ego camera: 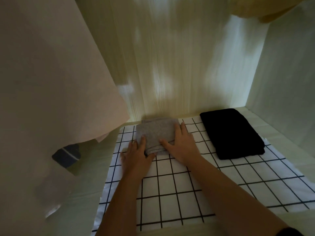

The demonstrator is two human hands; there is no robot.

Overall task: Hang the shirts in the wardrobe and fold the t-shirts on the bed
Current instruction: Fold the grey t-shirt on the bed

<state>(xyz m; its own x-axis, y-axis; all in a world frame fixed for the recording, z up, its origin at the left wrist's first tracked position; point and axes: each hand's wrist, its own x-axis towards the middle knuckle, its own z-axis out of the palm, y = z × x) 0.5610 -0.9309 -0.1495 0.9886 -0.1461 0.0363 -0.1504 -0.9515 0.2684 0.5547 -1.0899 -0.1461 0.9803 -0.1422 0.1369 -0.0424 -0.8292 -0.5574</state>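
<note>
Dimly lit view down into a wardrobe compartment (170, 65), with a pale wood-grain back wall and a plain pale side wall (289, 82) on the right. Patches of soft light on the back wall.

Over the compartment floor (88, 167), a white cloth (170, 193) with a thin black grid. At the far end of that cloth, close against the back wall, a small grey t-shirt (154, 130), folded into a neat block.

Two bare forearms reaching in from the near edge to the grey t-shirt. Left hand (136, 155) at its near left corner, fingers on top and thumb tucked at the folded edge, pinching the fabric. Right hand (180, 145) flat and relaxed along its right side, thumb lying across the top, fingers stretched toward the back wall, pressing down.

To the right of the grey t-shirt, apart from it, a folded black garment (230, 133), partly on the checked cloth.

To the left of the grey t-shirt, a large pale hanging garment (51, 74), filling that whole side and hiding the left wall. Below its hem, a dark blue item with a light stripe (66, 155), mostly covered, too hidden to identify.
</note>
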